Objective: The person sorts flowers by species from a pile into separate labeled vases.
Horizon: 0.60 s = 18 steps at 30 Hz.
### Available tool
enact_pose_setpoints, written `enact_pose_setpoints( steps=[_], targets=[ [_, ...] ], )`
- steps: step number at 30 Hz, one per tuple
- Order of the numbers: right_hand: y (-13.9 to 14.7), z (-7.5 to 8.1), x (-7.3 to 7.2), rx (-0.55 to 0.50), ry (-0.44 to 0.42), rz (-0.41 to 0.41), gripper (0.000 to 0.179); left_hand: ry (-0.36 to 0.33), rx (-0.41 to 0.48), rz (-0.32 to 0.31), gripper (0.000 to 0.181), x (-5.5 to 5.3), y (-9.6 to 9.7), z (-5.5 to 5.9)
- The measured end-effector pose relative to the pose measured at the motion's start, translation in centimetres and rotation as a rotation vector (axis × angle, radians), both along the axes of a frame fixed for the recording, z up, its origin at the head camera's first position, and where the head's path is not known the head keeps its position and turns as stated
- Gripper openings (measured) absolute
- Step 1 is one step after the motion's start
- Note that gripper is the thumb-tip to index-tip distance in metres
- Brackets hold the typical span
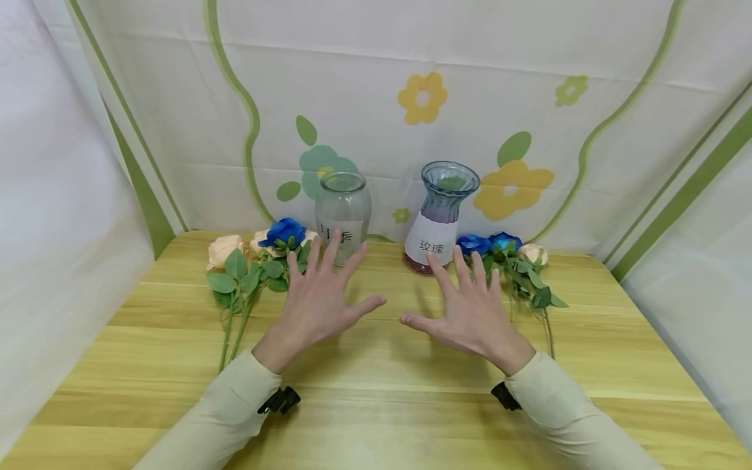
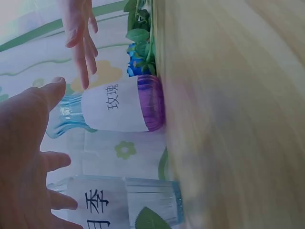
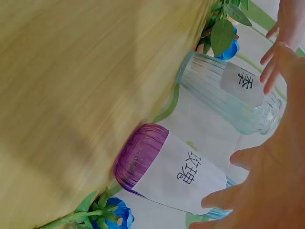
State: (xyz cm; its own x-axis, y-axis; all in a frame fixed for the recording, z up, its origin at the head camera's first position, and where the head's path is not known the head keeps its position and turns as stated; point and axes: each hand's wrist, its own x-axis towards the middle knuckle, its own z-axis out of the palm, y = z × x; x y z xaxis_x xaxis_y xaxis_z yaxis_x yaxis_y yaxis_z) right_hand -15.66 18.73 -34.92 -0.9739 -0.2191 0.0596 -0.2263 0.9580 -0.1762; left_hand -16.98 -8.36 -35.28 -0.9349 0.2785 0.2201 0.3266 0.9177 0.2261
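Both hands hover above the table with fingers spread, holding nothing. In the head view my left hand (image 1: pixel 317 301) is in front of the clear glass vase (image 1: pixel 343 212), which bears a white paper label. To its left lie peach roses (image 1: pixel 224 250) and a blue rose (image 1: pixel 285 232) with green leaves and stems. My right hand (image 1: pixel 470 316) is in front of a blue-to-purple glass vase (image 1: pixel 431 236) with a white label, upright at the back. Beside that vase, partly hidden by the right hand, lie blue roses (image 1: pixel 504 241) and a peach rose (image 1: pixel 534 254).
The wooden table (image 1: pixel 376 418) ends at a white curtain (image 1: pixel 364 85) printed with flowers and green lines. White cloth also hangs at both sides. Each wrist carries a black strap device (image 1: pixel 279 400).
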Motion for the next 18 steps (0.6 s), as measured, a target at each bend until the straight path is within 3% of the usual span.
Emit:
enact_pose_setpoints(
  steps=[5, 8, 18],
  targets=[
    [0.6, 0.2, -0.1, -0.050, 0.043, 0.001, 0.115, 0.070, 0.055, -0.023, 0.096, -0.6, 0.8, 0.9],
    [1.3, 0.3, -0.1, -0.112, 0.050, -0.005, 0.113, 0.087, 0.149, -0.047, 0.095, -1.4, 1.6, 1.9],
    [4.5, -0.1, 0.5, -0.419, 0.038, -0.054, 0.098, -0.011, 0.588, -0.136, 0.082, -5.4, 5.7, 5.1]
  ],
)
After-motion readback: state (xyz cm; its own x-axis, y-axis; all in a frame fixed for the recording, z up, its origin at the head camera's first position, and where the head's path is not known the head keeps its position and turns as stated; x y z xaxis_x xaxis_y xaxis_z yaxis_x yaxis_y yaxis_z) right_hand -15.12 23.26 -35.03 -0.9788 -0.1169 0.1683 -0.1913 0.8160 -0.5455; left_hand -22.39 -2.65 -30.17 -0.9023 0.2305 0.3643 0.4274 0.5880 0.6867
